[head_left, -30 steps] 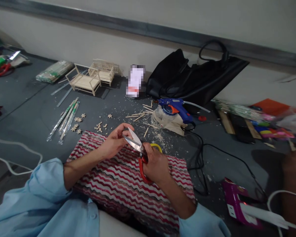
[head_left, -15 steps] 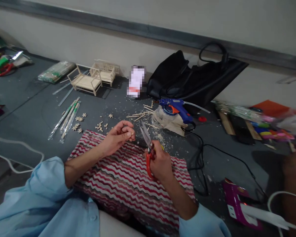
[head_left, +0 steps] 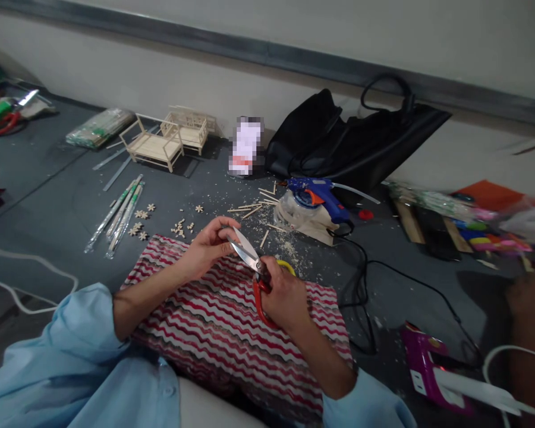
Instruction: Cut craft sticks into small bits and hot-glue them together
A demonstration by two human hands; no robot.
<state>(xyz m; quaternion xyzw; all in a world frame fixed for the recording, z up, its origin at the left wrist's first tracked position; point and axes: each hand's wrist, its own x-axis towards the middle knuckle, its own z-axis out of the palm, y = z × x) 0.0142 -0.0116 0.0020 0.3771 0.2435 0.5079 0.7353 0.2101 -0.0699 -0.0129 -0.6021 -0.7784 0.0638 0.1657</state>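
Note:
My right hand [head_left: 288,297] is closed around the handles of a pair of scissors [head_left: 251,259], one orange-red and one yellow. The blades are parted and reach the fingertips of my left hand [head_left: 207,251]. That hand is pinched closed on a tiny piece of wooden stick, mostly hidden now by fingers and blades. Both hands are over a red-and-white striped cloth [head_left: 232,333]. Just beyond my left hand lie small cut stick pieces [head_left: 178,228] and star-shaped wooden pieces [head_left: 138,229]. Thin wooden sticks [head_left: 249,209] lie past the scissors.
Two miniature wooden furniture frames [head_left: 154,148] stand at the back, near a phone [head_left: 246,145]. A blue glue gun [head_left: 318,193] rests on a tape roll, its black cable [head_left: 365,279] trailing right. Behind it is a black bag [head_left: 339,139]. Packaged sticks [head_left: 118,217] lie left.
The scissors have swung left and their blades now meet my left fingertips. A short stick piece now shows on the table beyond the scissors. My left hand stays nearly in place.

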